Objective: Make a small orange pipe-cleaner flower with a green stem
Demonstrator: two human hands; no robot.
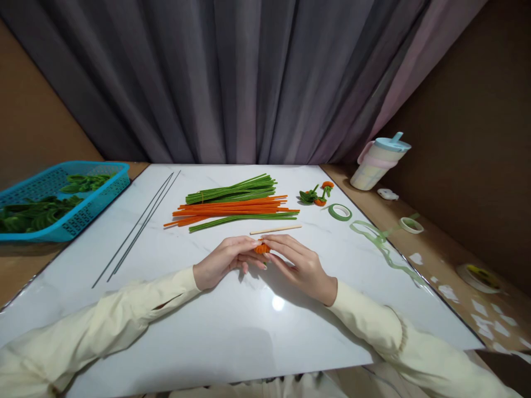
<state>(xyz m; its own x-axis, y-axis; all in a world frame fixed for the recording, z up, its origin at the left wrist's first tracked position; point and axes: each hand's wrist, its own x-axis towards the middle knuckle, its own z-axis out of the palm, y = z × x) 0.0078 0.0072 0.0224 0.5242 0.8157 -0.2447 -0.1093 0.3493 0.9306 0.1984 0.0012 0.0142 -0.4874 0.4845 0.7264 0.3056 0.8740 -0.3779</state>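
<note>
Apparently the orange ribbed piece (261, 249) is being shaped, calling for light fingertip pressure: left hand (226, 257) and right hand (305, 268) pinch it midway between the worktop (207, 342)'s side edges. Beyond the left edge, a blue basket (105, 200) holds green leafy pieces (37, 213); outside the right edge stands a tumbler (375, 166).

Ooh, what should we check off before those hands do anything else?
1. Fuzzy orange piece held: ok, at the fingertips of the left hand and right hand.
2. Underside of that piece: cannot tell, fingers cover much of it.
3. Orange stems laid out: ok, in a pile beyond the hands.
4. Wooden stick nearby: ok, lying just past the fingers.
5. Green tape roll on the tabletop: ok, lying flat.
6. Cup lid on: ok.
</note>
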